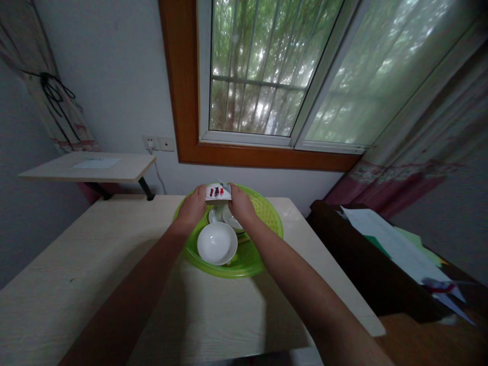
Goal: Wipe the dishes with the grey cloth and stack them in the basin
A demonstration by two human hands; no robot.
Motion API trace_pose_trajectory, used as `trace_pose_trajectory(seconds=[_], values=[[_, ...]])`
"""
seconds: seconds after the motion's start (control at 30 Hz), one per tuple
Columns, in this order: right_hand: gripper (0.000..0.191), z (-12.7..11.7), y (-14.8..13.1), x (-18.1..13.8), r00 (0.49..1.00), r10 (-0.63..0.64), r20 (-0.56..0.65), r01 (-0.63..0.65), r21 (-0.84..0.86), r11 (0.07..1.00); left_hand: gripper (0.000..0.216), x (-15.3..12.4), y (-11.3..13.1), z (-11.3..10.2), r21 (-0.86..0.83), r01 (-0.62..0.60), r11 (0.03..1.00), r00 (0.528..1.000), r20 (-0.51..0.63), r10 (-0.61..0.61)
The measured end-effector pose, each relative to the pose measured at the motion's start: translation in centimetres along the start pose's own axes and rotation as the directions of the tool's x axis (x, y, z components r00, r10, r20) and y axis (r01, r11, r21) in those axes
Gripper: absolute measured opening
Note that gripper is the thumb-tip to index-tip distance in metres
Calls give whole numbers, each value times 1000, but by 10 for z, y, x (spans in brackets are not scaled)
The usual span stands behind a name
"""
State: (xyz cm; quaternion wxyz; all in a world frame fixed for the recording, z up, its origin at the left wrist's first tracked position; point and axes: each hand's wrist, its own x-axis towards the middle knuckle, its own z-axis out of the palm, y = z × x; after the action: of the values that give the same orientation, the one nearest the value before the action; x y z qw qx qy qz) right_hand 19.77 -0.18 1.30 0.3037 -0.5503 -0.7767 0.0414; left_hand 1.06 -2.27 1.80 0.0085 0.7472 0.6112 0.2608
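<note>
Small white container (218, 193) with red and dark figures on near side gripped at opposite edges: left end pinched by left hand (193, 206), right end by right hand (241, 204), fingertips partly hidden. Container held over far half of green plastic basket (273, 218); whether basket is touched cannot be told. Front white bowl (216, 244) nested in basket, rear white bowl (232, 219) partly hidden behind. Basket set on pale wooden table (95, 284).

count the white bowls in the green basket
2 clearly: the front bowl and the rear bowl behind it; a white piece beside the latter is unclear, and others may be hidden.
</note>
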Motion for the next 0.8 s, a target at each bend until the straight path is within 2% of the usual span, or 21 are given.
trace_pose_trajectory(seconds=[0.1, 0.23, 0.4, 0.53, 0.67, 0.8], values=[[47, 4, 3, 2, 998, 41, -41, -37, 86, 996, 43, 2, -2, 2, -40, 17, 999, 999, -36, -19], [38, 13, 14, 8, 984, 162, -73, -139, 254, 957, 43, 7, -7, 7, -158, 16, 987, 996, -89, -30], [35, 23, 23, 13, 976, 210, -53, -175, 382, 907, 32, 11, -13, 13, -212, 22, 977, 999, -30, -29], [36, 20, 20, 9, 987, 158, -30, -145, 256, 956, 33, 11, -14, 11, -231, 16, 973, 999, -34, -24], [41, 7, 9, 3, 996, 87, 3, -87, 45, 995, 40, 7, -10, 5, -121, -9, 993, 999, -53, 2], [50, -1, -1, -1, 999, 39, -2, -39, -39, 998, 47, 2, -4, 0, -14, -33, 999, 998, -60, 32]])
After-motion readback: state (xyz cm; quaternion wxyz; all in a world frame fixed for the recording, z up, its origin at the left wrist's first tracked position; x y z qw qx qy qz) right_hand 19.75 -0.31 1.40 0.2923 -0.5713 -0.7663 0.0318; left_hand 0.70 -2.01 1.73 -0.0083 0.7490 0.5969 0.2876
